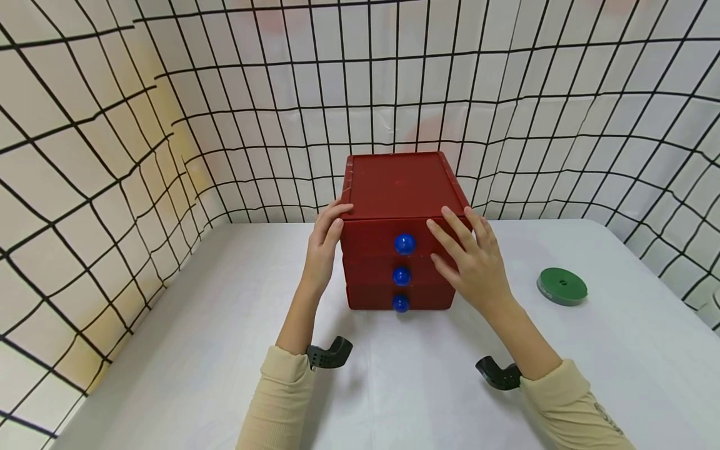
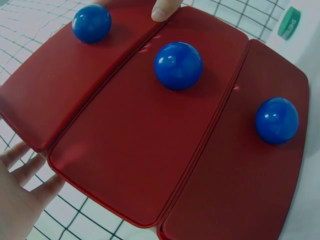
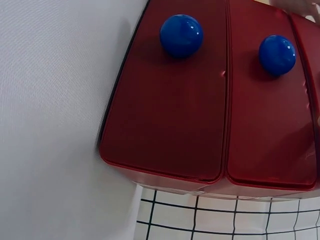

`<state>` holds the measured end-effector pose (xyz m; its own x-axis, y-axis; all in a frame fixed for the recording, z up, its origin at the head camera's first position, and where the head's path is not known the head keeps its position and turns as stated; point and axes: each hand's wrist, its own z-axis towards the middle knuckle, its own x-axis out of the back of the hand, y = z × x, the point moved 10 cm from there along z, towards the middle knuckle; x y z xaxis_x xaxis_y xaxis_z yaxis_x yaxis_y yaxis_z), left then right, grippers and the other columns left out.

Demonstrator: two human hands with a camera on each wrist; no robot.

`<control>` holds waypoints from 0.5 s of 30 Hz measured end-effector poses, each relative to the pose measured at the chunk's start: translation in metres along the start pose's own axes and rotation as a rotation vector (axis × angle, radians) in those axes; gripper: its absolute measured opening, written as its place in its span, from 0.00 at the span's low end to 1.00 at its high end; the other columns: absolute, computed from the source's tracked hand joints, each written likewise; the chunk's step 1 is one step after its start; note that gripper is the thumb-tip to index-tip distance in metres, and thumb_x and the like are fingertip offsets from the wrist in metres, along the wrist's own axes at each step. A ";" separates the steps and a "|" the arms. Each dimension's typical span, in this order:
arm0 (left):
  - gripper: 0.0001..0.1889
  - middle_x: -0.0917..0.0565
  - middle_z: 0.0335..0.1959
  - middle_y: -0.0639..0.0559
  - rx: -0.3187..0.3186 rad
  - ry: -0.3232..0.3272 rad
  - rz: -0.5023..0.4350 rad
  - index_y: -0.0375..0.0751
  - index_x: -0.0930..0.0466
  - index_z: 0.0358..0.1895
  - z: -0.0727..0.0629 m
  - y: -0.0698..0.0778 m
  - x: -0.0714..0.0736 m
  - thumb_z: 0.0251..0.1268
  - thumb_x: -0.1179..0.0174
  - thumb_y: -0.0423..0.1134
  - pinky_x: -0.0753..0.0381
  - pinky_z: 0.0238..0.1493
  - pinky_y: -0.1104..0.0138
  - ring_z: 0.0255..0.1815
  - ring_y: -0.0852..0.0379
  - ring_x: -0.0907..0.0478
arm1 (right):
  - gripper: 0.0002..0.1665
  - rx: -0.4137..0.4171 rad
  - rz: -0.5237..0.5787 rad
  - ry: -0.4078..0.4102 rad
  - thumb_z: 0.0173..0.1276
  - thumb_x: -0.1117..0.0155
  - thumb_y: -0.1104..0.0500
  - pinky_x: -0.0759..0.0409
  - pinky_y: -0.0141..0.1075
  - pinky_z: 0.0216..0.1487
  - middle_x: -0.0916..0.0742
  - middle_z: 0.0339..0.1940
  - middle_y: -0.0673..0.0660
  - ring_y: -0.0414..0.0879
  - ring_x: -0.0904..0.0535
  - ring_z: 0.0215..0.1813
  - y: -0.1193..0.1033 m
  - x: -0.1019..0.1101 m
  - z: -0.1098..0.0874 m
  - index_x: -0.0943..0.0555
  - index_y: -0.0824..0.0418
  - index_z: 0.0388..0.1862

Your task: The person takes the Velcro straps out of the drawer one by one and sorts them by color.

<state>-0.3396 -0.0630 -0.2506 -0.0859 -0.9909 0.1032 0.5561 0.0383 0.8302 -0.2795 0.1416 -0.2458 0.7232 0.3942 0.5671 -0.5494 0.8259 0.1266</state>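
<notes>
Red drawer unit (image 1: 396,187), left grip (image 1: 322,240) and right grip (image 1: 475,259) at its sides
Left one rests by the upper left edge, loosely extended; right one has its fingers (image 1: 458,230) fanned apart at the upper right corner. Blue knobs (image 1: 405,244) run down the front, whole thing's on a white bench (image 1: 394,387), green disc (image 1: 562,286) off to the right, black-grid backdrop (image 1: 382,81) behind.

The drawer unit (image 1: 400,184) is deep red all over, its drawer fronts (image 1: 368,239) plain, its knobs (image 1: 405,244) glossy blue. The worktop (image 1: 225,350) is plain white, the disc (image 1: 562,285) green. Black grid lines cross the whitish wall (image 1: 413,81), faintly blotched pink. The sleeves (image 1: 278,400) are beige, the wrist devices (image 1: 330,354) black.
</notes>
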 end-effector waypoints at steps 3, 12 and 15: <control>0.17 0.40 0.68 0.53 -0.010 0.004 0.010 0.44 0.31 0.58 0.002 -0.009 0.002 0.71 0.60 0.42 0.39 0.64 0.52 0.69 0.58 0.46 | 0.33 0.005 -0.002 0.021 0.61 0.44 0.54 0.52 0.51 0.71 0.37 0.69 0.58 0.57 0.49 0.71 -0.001 0.000 -0.001 0.37 0.52 0.67; 0.17 0.41 0.69 0.48 0.008 0.004 0.032 0.39 0.33 0.58 -0.003 0.010 -0.001 0.70 0.59 0.37 0.41 0.65 0.49 0.70 0.53 0.47 | 0.44 0.002 -0.017 0.045 0.52 0.37 0.60 0.57 0.49 0.73 0.39 0.70 0.55 0.54 0.52 0.72 -0.001 -0.001 -0.002 0.41 0.48 0.69; 0.17 0.41 0.69 0.46 0.023 0.004 0.030 0.37 0.33 0.58 -0.005 0.015 -0.002 0.69 0.59 0.36 0.40 0.64 0.49 0.70 0.52 0.47 | 0.43 0.001 -0.014 0.045 0.52 0.38 0.59 0.57 0.49 0.73 0.39 0.70 0.55 0.54 0.51 0.72 -0.001 -0.001 -0.002 0.41 0.48 0.69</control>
<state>-0.3272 -0.0613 -0.2410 -0.0662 -0.9897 0.1267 0.5394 0.0713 0.8390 -0.2786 0.1414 -0.2484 0.7487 0.4007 0.5281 -0.5399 0.8308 0.1352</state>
